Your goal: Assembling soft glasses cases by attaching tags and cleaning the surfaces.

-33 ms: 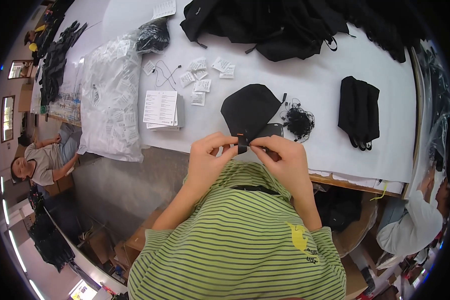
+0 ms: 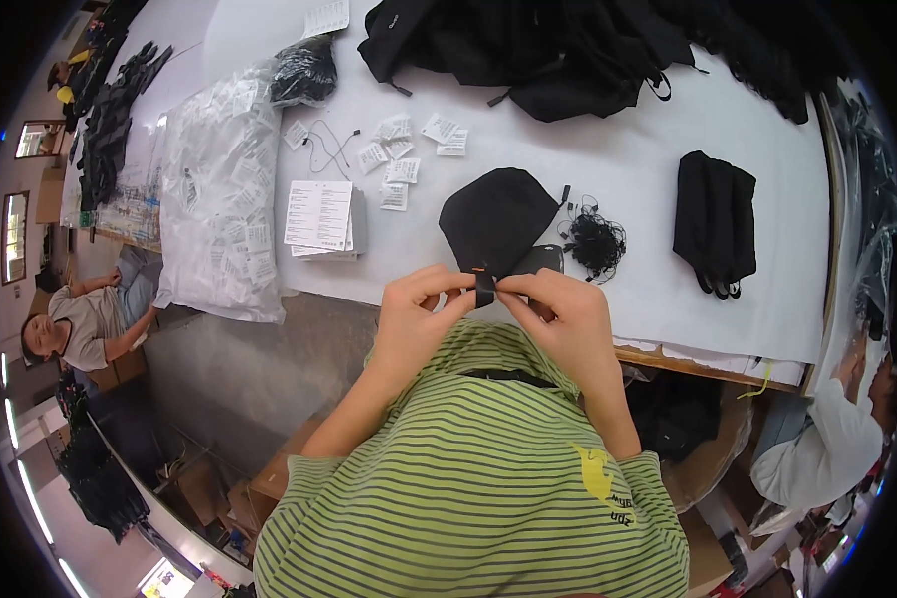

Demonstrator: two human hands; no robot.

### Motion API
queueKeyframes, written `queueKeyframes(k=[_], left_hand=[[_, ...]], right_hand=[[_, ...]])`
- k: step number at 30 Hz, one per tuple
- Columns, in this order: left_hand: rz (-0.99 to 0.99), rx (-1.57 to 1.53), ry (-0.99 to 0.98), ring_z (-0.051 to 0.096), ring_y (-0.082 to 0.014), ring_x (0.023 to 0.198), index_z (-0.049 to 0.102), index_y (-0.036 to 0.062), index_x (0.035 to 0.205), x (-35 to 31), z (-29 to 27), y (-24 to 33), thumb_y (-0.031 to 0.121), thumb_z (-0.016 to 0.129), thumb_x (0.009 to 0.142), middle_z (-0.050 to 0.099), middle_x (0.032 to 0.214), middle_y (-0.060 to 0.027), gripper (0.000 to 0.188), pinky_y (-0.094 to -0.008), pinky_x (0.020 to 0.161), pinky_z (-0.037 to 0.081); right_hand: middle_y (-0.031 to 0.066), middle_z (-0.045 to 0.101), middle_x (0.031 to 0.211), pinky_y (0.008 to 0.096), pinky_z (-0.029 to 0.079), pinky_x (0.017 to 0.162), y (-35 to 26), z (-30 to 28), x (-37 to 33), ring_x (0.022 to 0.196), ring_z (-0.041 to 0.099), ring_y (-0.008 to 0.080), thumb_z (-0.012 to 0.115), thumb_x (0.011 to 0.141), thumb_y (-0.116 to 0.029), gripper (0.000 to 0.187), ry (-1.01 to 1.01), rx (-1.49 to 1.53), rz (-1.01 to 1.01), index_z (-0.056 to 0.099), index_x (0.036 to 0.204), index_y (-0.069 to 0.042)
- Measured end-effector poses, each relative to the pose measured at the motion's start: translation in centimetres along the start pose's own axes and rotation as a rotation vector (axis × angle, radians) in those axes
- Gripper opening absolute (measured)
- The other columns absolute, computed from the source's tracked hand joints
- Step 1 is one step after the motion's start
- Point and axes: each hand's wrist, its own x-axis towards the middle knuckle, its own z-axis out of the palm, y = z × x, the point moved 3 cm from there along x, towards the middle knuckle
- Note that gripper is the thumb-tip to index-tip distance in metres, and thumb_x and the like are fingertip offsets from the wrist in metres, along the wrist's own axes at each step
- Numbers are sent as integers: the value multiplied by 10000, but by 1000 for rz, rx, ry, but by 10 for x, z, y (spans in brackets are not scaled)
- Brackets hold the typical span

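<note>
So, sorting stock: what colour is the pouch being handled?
Black pouch, small orange tab; head view.

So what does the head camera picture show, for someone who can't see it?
Two hands, the left hand and right hand, pinch a small tab on a black fabric pouch at the edge of a white table. Around it lie a paper stack, small white packets and folded black fabric.

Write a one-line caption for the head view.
Both hands, left hand and right hand, pinch a small black tab on a black fabric piece at the white table edge.
</note>
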Motion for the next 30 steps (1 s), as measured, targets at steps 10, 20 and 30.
queueKeyframes(k=[10,20,30], left_hand=[[135,-145,21,448,-43,644,690,28,855,8,4,11,-14,683,752,546,743,8,112,-199,559,312],[19,-634,53,534,-78,734,558,8,902,4,-3,19,2,590,861,618,861,-54,53,-212,670,415],[-19,-470,-196,325,-5,548,636,14,906,-5,6,24,52,663,846,470,625,73,75,-192,494,235]], right_hand=[[20,437,608,319,371,473,-3,-4,1,515,485,195,727,753,-193,110,70,-177,-115,680,829,-129],[-18,580,707,226,334,519,14,-21,-5,541,438,57,692,806,-90,93,-59,424,259,623,864,-67],[106,682,866,175,420,543,13,-12,-12,725,627,98,650,847,-31,107,-12,1122,331,553,890,-46]])
